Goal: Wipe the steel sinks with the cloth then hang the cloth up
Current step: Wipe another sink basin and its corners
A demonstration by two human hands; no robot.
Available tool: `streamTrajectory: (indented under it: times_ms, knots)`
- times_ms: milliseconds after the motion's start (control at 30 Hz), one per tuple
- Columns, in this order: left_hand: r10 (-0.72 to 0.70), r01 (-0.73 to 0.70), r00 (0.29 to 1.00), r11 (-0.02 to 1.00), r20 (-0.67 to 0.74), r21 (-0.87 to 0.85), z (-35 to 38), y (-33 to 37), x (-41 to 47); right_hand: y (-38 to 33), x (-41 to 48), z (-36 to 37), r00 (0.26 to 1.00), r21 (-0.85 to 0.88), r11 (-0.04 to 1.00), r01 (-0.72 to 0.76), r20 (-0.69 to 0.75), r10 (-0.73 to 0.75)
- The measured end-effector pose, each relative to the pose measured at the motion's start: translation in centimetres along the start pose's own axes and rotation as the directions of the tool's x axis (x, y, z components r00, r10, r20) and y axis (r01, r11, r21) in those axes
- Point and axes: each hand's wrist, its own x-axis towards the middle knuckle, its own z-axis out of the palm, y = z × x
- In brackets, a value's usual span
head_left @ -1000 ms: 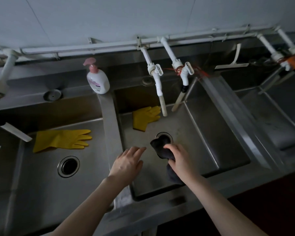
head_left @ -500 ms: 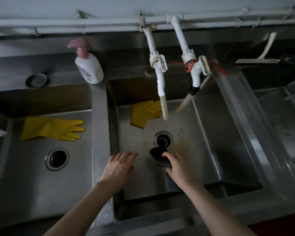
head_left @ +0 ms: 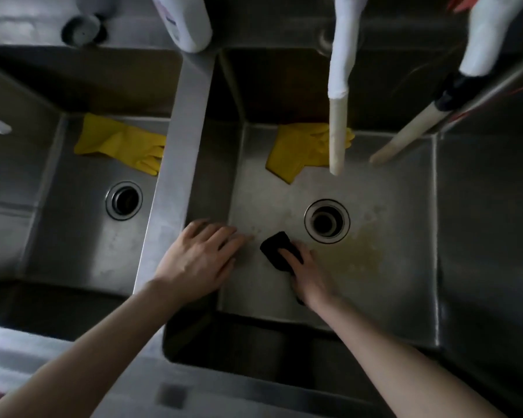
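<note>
while the right hand (head_left: 308, 273) presses the black cloth (head_left: 277, 248) onto the floor of the steel sink (head_left: 405, 297), its fingers bent over the wad, the left hand (head_left: 200, 254) lies spread and holds nothing, fingers fairly straight, at the sink wall beside the steel divider (head_left: 178, 146). the cloth sits bunched under the right palm, one dark corner poking out past the fingertips toward the drain (head_left: 326, 221) just beyond them, another bit showing at the wrist. it looks soft, light and limp, so it should fold to whatever shape the palm gives it and drag easily over smooth steel. a flat palm would likely suit wiping, and a pinch at one corner would suit hanging. a yellowish stain (head_left: 354, 254) lies just outside the right hand, seemingly not yet wiped.
</note>
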Motion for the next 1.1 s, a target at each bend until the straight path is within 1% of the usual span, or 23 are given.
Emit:
streamTrajectory:
  times_ms: [33, 133, 200, 267, 333, 433, 467, 500, 533, 600, 633, 667, 700, 733, 800, 933, 1033, 1100]
  knots:
    - [-0.007, 0.007, 1.0, 1.0, 0.009, -0.001, -0.1, 0.1, 0.0, 0.5, 0.1, 0.8, 1.0, -0.059, 0.998, 0.02, 0.012, -0.019]
    - [-0.026, 0.026, 1.0, 1.0, 0.007, -0.003, -0.4, 0.2, 0.2, 1.5, 0.0, 2.1, 0.995, -0.19, 0.978, 0.084, -0.035, -0.092]
    - [-0.03, 0.03, 1.0, 1.0, -0.001, 0.0, -0.4, 0.2, 0.1, 2.7, 0.1, 3.0, 0.976, -0.269, 0.94, 0.209, -0.008, -0.219]
    - [-0.024, 0.024, 1.0, 1.0, -0.017, 0.006, -0.2, 0.2, 0.1, 4.7, 0.6, 3.9, 0.939, -0.347, 0.876, 0.335, 0.045, -0.341]
    - [-0.012, 0.012, 0.999, 1.0, -0.034, 0.015, 0.1, 0.1, 0.0, 6.1, 0.9, 4.9, 0.898, -0.389, 0.817, 0.427, 0.073, -0.435]
    - [-0.001, 0.002, 0.995, 1.0, -0.104, 0.01, 0.4, -0.2, -0.1, 6.0, 0.7, 7.4, 0.775, -0.403, 0.68, 0.613, 0.143, -0.615]
    - [0.0, 0.001, 0.992, 1.0, -0.126, 0.004, 0.5, -0.3, -0.1, 5.6, 0.9, 8.0, 0.759, -0.394, 0.666, 0.633, 0.145, -0.635]
    - [0.0, -0.001, 0.99, 1.0, -0.142, -0.003, 0.5, -0.4, -0.1, 5.1, 1.3, 8.4, 0.769, -0.387, 0.685, 0.617, 0.112, -0.629]
    - [0.001, -0.002, 0.988, 1.0, -0.154, -0.01, 0.5, -0.5, 0.0, 4.6, 1.9, 8.5, 0.805, -0.373, 0.737, 0.564, 0.049, -0.592]
    - [0.018, -0.021, 0.987, 1.0, -0.158, -0.015, 0.5, -0.8, 0.0, 4.0, 3.5, 7.8, 0.9, -0.287, 0.878, 0.383, -0.101, -0.425]
    - [0.039, -0.042, 0.988, 0.999, -0.15, -0.014, 0.5, -1.0, 0.0, 3.8, 4.5, 7.0, 0.931, -0.232, 0.93, 0.285, -0.164, -0.326]
    - [0.067, -0.069, 0.988, 0.998, -0.137, -0.009, 0.4, -1.3, 0.0, 3.7, 5.6, 6.1, 0.945, -0.185, 0.961, 0.207, -0.215, -0.245]
    - [0.095, -0.096, 0.988, 0.995, -0.12, 0.0, 0.2, -1.6, 0.2, 3.7, 7.0, 5.1, 0.948, -0.15, 0.975, 0.162, -0.25, -0.196]
    - [0.114, -0.113, 0.988, 0.994, -0.105, 0.009, 0.0, -2.0, 0.5, 3.7, 8.6, 4.1, 0.948, -0.119, 0.982, 0.148, -0.266, -0.175]
    - [0.105, -0.104, 0.989, 0.994, -0.105, 0.015, -0.4, -2.8, 1.3, 3.2, 11.9, 2.1, 0.945, -0.075, 0.983, 0.17, -0.271, -0.184]
    - [0.05, -0.055, 0.988, 0.998, -0.145, -0.028, -0.5, -3.1, 2.2, 1.1, 15.7, 1.7, 0.95, -0.107, 0.979, 0.173, -0.246, -0.194]
    - [0.049, -0.057, 0.987, 0.997, -0.156, -0.049, -0.5, -2.9, 2.1, -0.1, 13.9, 4.2, 0.934, -0.158, 0.967, 0.198, -0.269, -0.236]
    - [0.048, -0.055, 0.988, 0.998, -0.149, -0.043, -0.6, -2.8, 2.2, -0.1, 10.5, 6.9, 0.907, -0.203, 0.931, 0.302, -0.238, -0.346]
